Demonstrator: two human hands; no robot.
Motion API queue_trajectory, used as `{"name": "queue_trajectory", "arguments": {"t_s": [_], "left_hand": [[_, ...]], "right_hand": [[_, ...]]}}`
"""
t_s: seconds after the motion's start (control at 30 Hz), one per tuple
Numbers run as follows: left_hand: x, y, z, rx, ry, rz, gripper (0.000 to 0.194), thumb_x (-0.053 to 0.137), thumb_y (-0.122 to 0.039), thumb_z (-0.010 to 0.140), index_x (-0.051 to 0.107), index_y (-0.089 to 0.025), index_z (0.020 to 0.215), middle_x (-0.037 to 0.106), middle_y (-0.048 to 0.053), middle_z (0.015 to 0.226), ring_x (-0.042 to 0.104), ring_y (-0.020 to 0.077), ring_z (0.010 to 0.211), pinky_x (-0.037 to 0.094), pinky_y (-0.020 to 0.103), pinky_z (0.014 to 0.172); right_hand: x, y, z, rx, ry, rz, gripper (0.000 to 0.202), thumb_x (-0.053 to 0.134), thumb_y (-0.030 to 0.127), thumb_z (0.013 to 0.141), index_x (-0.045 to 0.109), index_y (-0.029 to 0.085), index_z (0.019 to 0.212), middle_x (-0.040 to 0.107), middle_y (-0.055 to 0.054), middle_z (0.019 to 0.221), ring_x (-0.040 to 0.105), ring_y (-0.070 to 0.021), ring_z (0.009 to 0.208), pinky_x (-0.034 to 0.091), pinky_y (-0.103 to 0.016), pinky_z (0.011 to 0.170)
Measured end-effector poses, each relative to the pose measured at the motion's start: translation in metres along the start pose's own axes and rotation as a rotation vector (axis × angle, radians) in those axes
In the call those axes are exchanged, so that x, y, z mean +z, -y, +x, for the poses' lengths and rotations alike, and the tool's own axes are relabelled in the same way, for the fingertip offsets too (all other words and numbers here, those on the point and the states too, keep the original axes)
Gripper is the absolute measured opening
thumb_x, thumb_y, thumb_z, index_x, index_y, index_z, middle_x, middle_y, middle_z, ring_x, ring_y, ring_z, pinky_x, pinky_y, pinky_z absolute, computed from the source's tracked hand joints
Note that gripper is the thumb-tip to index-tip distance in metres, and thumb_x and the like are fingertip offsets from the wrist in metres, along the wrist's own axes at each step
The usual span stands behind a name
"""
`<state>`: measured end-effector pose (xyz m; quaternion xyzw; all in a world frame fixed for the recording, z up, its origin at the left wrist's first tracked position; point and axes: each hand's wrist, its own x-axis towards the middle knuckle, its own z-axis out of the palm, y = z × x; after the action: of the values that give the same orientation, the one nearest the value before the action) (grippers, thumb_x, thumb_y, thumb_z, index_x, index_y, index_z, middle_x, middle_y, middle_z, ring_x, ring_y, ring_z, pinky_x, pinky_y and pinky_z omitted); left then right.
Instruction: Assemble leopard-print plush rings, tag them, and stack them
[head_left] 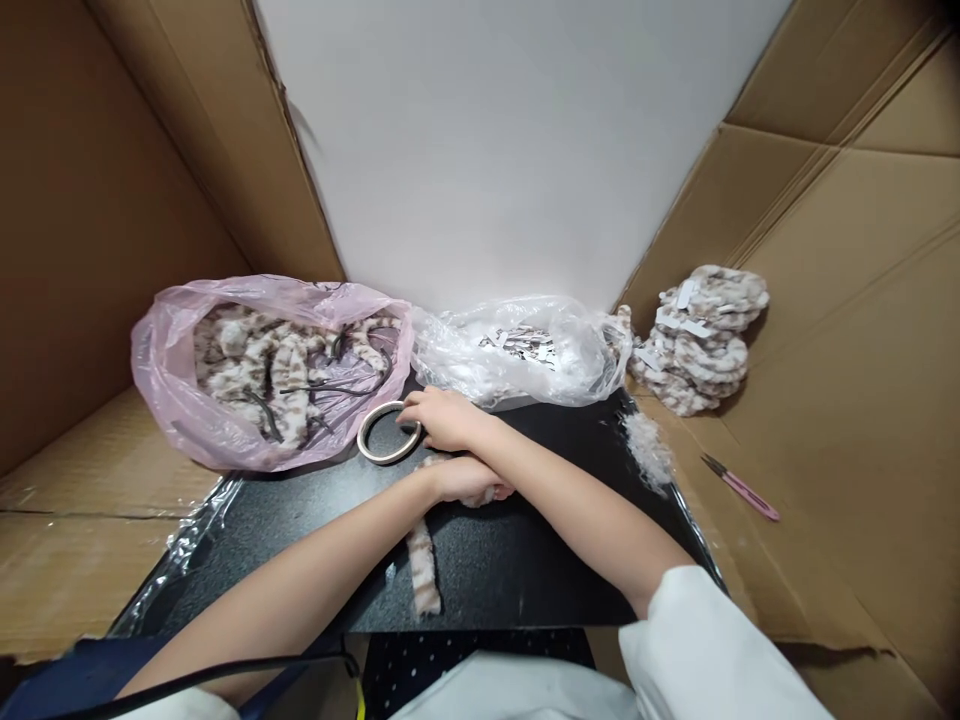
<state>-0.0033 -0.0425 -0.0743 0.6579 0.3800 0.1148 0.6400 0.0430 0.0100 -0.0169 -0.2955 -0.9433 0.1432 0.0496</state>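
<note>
My right hand (442, 417) reaches across over my left forearm, its fingers closed on the right rim of a roll of tape (366, 450) that lies on the black table. Below it, my left hand (469, 480) is closed around a fluffy white-and-brown plush strip (424, 575). One end of this strip hangs toward the table's front edge. More of the fabric shows under the left fingers, while the middle is hidden by my wrist.
A pink plastic bag (161, 400) holds plush pieces and dark cords. Beside it lies a clear bag (465, 370) with white stuffing and small labels. At the right are bundled plush pieces (705, 340), loose fluff (646, 450) and pink-handled tweezers (742, 487). Cardboard walls (847, 330) flank the table.
</note>
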Motion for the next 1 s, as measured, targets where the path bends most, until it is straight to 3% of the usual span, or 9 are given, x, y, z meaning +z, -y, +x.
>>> {"name": "queue_trajectory", "arguments": {"t_s": [0.07, 0.17, 0.23, 0.37, 0.53, 0.63, 0.73, 0.87, 1.0], "left_hand": [[0.001, -0.001, -0.002, 0.011, -0.015, -0.043, 0.025, 0.057, -0.031, 0.090, 0.066, -0.010, 0.098, 0.065, 0.005, 0.094, 0.062, 0.0206, 0.084, 0.053, 0.034, 0.074], [0.004, -0.003, 0.000, 0.076, -0.048, -0.152, 0.026, 0.054, -0.024, 0.084, 0.067, -0.010, 0.067, 0.052, -0.001, 0.059, 0.048, 0.0117, 0.057, 0.041, 0.024, 0.055], [0.006, -0.003, 0.004, 0.133, -0.076, -0.231, 0.022, 0.052, -0.021, 0.080, 0.069, -0.011, 0.070, 0.049, -0.002, 0.057, 0.043, 0.0102, 0.055, 0.037, 0.023, 0.053], [0.005, -0.002, 0.016, 0.226, -0.188, -0.375, 0.023, 0.050, -0.021, 0.073, 0.070, -0.011, 0.079, 0.041, -0.002, 0.055, 0.037, 0.0090, 0.051, 0.033, 0.021, 0.050], [-0.002, -0.004, 0.011, 0.333, -0.402, -0.434, 0.044, 0.041, -0.041, 0.084, 0.066, -0.015, 0.109, 0.048, 0.001, 0.067, 0.043, 0.0123, 0.060, 0.036, 0.021, 0.056], [-0.003, -0.008, -0.002, 0.480, -0.524, -0.040, 0.046, 0.042, -0.050, 0.088, 0.066, -0.019, 0.111, 0.060, 0.006, 0.089, 0.051, 0.0196, 0.083, 0.042, 0.028, 0.073], [0.001, -0.012, -0.011, 0.553, -0.494, 0.293, 0.044, 0.038, -0.049, 0.093, 0.067, -0.017, 0.083, 0.060, 0.006, 0.081, 0.050, 0.0222, 0.085, 0.040, 0.034, 0.081], [0.005, -0.014, -0.011, 0.622, -0.483, 0.505, 0.045, 0.035, -0.042, 0.096, 0.057, -0.018, 0.065, 0.056, 0.006, 0.071, 0.049, 0.0209, 0.078, 0.041, 0.033, 0.076], [0.005, -0.013, -0.012, 0.707, -0.460, 0.683, 0.035, 0.038, -0.032, 0.095, 0.061, -0.017, 0.074, 0.062, 0.009, 0.085, 0.052, 0.0226, 0.086, 0.043, 0.036, 0.081]], "right_hand": [[0.002, -0.005, 0.010, -0.046, 0.007, -0.018, 0.011, 0.069, 0.007, 0.074, 0.070, 0.016, 0.080, 0.061, -0.004, 0.113, 0.052, -0.0229, 0.107, 0.042, -0.033, 0.088], [-0.009, -0.006, -0.005, -0.121, -0.059, 0.066, 0.006, 0.065, 0.011, 0.079, 0.065, 0.016, 0.075, 0.061, -0.005, 0.112, 0.050, -0.0221, 0.111, 0.040, -0.033, 0.092], [-0.024, -0.005, -0.033, -0.140, -0.135, 0.270, 0.003, 0.062, 0.015, 0.083, 0.061, 0.017, 0.085, 0.062, -0.007, 0.105, 0.053, -0.0200, 0.102, 0.042, -0.033, 0.089], [-0.047, -0.013, -0.107, 0.031, -0.317, 0.716, 0.011, 0.047, 0.029, 0.092, 0.054, 0.021, 0.097, 0.055, 0.000, 0.084, 0.051, -0.0152, 0.076, 0.042, -0.028, 0.072], [-0.030, -0.038, -0.167, 0.116, -0.607, 1.045, 0.017, 0.054, 0.037, 0.086, 0.055, 0.020, 0.084, 0.045, 0.002, 0.073, 0.041, -0.0130, 0.066, 0.035, -0.025, 0.064], [-0.007, -0.047, -0.170, 0.163, -0.607, 1.106, 0.023, 0.059, 0.042, 0.081, 0.052, 0.020, 0.081, 0.042, 0.003, 0.069, 0.038, -0.0123, 0.061, 0.033, -0.025, 0.060], [0.008, -0.049, -0.165, 0.192, -0.614, 1.059, 0.030, 0.063, 0.048, 0.079, 0.052, 0.021, 0.084, 0.046, 0.002, 0.073, 0.044, -0.0133, 0.065, 0.039, -0.026, 0.064], [0.012, -0.048, -0.166, 0.216, -0.897, 0.772, 0.035, 0.070, 0.046, 0.076, 0.055, 0.022, 0.097, 0.053, -0.007, 0.105, 0.052, -0.0220, 0.103, 0.041, -0.035, 0.094], [0.007, -0.042, -0.172, 0.230, -0.908, 0.607, 0.028, 0.075, 0.038, 0.074, 0.057, 0.021, 0.086, 0.057, -0.006, 0.094, 0.056, -0.0212, 0.092, 0.044, -0.036, 0.088]]}}
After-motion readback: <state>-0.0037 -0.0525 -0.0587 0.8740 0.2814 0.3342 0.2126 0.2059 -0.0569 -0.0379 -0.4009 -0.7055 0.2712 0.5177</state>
